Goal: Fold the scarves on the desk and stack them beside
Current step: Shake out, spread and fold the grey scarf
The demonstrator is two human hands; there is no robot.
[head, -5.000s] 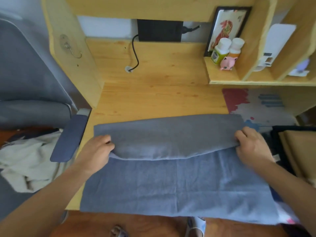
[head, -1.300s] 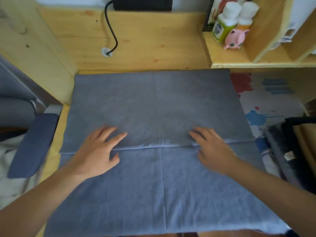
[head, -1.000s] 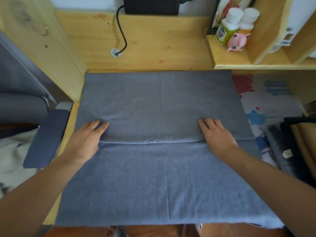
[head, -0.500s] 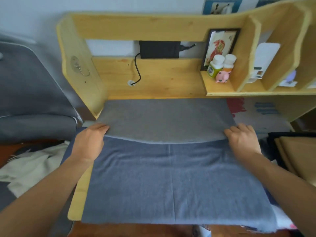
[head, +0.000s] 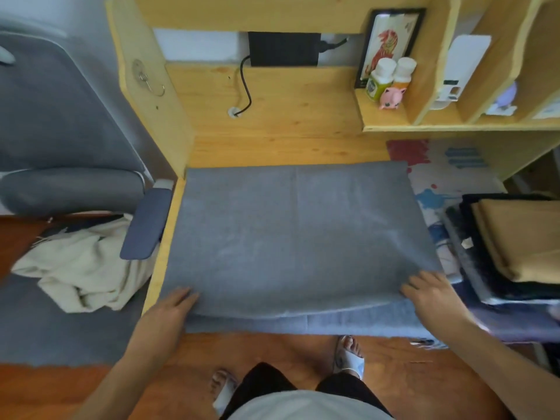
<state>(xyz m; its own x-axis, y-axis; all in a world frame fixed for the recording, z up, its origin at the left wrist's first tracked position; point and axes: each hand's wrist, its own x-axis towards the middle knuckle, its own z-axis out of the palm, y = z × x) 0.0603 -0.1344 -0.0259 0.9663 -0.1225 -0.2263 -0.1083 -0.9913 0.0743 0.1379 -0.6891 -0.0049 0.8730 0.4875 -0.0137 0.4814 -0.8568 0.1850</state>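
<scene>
grey scarf [head: 297,237] covers the wooden table [head: 272,122]; left hand [head: 169,313] and right hand [head: 433,295] each grip its folded near edge; folded stack [head: 515,250] at right.

The grey scarf [head: 291,234] covers most of the bench [head: 272,122], so nothing beneath it can be told. Its lower layer shows only as a thin strip at the near edge. The fingertips of the left hand [head: 169,313] and the right hand [head: 430,295] vanish under the top fold. The folded stack [head: 515,250] on the right runs past the picture's edge, and its lower layers cannot be counted. Bottle labels [head: 374,86] are too small to read.
</scene>
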